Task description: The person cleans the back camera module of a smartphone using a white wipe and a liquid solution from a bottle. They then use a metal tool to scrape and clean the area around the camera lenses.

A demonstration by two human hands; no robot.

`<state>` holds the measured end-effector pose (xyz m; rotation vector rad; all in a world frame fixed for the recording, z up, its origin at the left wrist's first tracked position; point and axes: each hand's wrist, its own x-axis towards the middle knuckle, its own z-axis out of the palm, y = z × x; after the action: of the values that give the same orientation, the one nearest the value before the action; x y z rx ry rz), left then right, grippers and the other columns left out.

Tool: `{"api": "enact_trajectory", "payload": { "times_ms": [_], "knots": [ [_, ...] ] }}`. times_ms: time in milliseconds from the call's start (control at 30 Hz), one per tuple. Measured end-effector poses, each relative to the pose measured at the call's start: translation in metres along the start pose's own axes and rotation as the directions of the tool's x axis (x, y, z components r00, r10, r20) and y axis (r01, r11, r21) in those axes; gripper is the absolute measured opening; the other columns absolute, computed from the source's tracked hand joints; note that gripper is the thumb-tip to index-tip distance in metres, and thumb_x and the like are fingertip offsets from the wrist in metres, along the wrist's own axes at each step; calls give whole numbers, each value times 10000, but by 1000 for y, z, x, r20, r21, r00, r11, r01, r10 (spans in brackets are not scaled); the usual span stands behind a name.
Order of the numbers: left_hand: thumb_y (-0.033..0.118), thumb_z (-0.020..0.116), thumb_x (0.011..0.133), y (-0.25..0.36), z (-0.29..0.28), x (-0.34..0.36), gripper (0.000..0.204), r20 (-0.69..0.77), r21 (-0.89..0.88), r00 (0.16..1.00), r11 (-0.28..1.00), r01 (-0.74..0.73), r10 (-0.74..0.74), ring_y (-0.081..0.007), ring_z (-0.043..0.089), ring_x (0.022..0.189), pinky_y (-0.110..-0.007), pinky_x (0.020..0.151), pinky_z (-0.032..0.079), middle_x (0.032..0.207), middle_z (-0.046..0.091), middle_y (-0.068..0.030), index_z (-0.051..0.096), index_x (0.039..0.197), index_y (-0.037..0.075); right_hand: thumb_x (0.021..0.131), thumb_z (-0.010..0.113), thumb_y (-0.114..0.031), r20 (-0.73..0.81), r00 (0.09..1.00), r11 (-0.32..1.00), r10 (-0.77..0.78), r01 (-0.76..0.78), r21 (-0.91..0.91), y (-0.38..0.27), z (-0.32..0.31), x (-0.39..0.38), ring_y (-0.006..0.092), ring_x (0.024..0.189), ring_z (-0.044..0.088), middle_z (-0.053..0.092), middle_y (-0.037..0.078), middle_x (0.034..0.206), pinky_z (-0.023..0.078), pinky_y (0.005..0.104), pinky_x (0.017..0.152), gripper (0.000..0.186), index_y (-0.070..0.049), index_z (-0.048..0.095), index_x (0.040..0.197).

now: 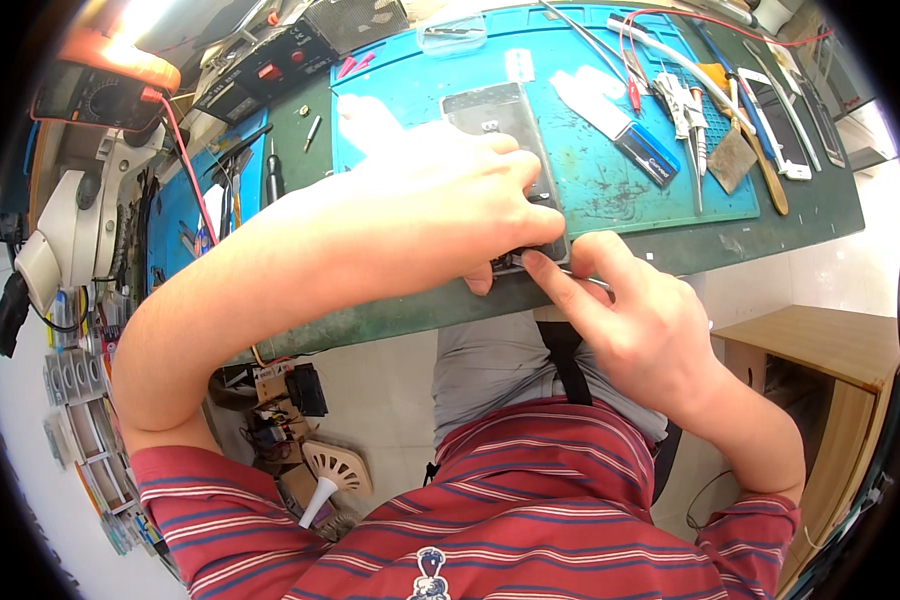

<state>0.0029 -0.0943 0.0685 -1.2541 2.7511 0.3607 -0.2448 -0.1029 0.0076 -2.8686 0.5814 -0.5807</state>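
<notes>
A flat, dark, phone-like device (pixel 482 103) lies at the near edge of the blue work mat, its long side running away from me. My left hand (pixel 485 195) rests across it with curled fingers and the thumb at its near end, gripping it and covering most of its middle. From the right, my right hand (pixel 640 310) pinches a thin metal tool (pixel 595 281). Its index fingertip touches the device's near end, close to my left thumb. The tool's tip is hidden by fingers, so its exact kind cannot be told.
On the blue mat (pixel 610 195) are a blue-and-white box (pixel 648 152), a wooden-handled brush (pixel 770 185), tweezers and a red clip lead (pixel 634 95). An orange multimeter (pixel 105 95) and a black screwdriver (pixel 274 175) are left. A wooden cabinet (pixel 820 340) stands right.
</notes>
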Motion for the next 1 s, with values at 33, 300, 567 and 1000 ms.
{"api": "enact_trajectory", "payload": {
  "times_ms": [33,300,567,1000],
  "knots": [
    [181,887,730,0,1,-1,345,-10,-3,1000,1000,-1,1,-303,642,1017,-441,802,549,974,588,-93,665,978,88,854,722,-16,12,1000,1000,-10,10,17,2,0,0,176,718,653,554,50,1004,561,334,568,496,-107,735,1341],
    [168,892,723,-1,1,-1,356,-7,-32,1000,999,10,-10,-296,639,1038,-438,818,552,989,591,-84,659,979,84,805,684,54,42,996,986,73,-79,147,2,-1,-1,208,664,621,533,48,977,537,365,544,635,-175,731,1396],
    [128,887,720,-4,-1,-1,348,12,-20,1000,1000,3,-3,-291,645,1044,-430,829,564,1000,592,-78,649,969,85,793,685,40,59,995,990,74,-81,114,0,2,-3,228,670,612,508,58,902,528,376,563,655,-164,715,1414],
    [121,868,714,-2,-2,1,312,-20,-9,1000,1000,-17,16,-296,658,992,-431,756,562,949,599,-84,650,934,88,836,667,51,191,975,943,110,-163,291,9,-10,10,336,702,653,573,98,847,544,448,623,536,-131,739,1334]
  ]
}}
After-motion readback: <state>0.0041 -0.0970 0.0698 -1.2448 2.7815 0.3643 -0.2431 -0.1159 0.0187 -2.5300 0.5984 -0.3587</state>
